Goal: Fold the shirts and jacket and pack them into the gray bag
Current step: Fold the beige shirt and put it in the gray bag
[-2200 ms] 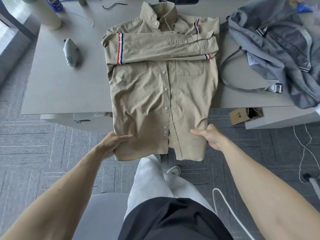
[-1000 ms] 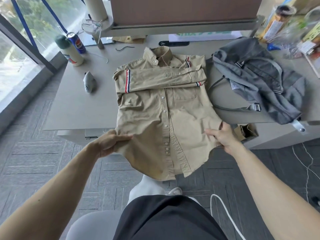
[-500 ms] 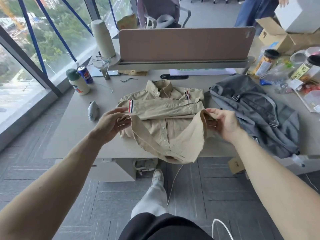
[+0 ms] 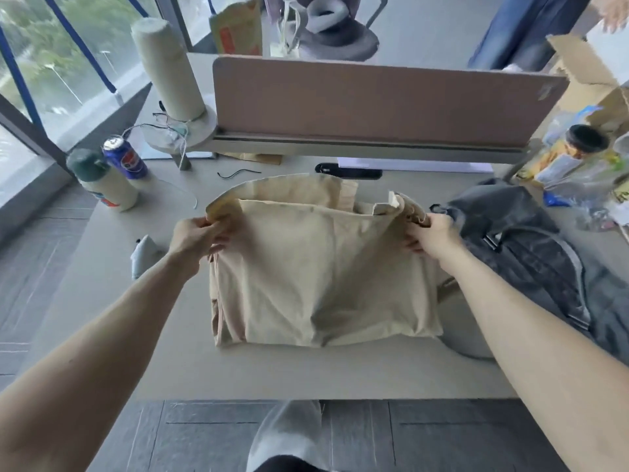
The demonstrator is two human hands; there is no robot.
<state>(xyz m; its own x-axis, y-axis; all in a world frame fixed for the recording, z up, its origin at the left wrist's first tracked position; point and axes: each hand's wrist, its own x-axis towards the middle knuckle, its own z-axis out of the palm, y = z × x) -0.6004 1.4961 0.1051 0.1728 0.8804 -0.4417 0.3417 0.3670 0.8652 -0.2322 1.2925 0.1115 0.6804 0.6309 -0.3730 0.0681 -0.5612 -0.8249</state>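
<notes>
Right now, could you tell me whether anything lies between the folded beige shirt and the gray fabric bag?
Nothing visible does; the gray fabric bag lies just right of the folded beige shirt.

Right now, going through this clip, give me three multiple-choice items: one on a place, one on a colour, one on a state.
1. Where does the gray bag lie, seen from the tan shirt?
A. On its left
B. On the floor
C. On its right

2. The can at the left of the desk is:
A. Red
B. Blue
C. Green

3. The tan shirt is:
A. Folded over on the desk and gripped
B. Packed in the bag
C. Spread flat, untouched

Key:
1 C, the bag lies on the desk just past the right hand.
2 B, its body is blue.
3 A, the left hand and the right hand pinch its far corners.
</notes>
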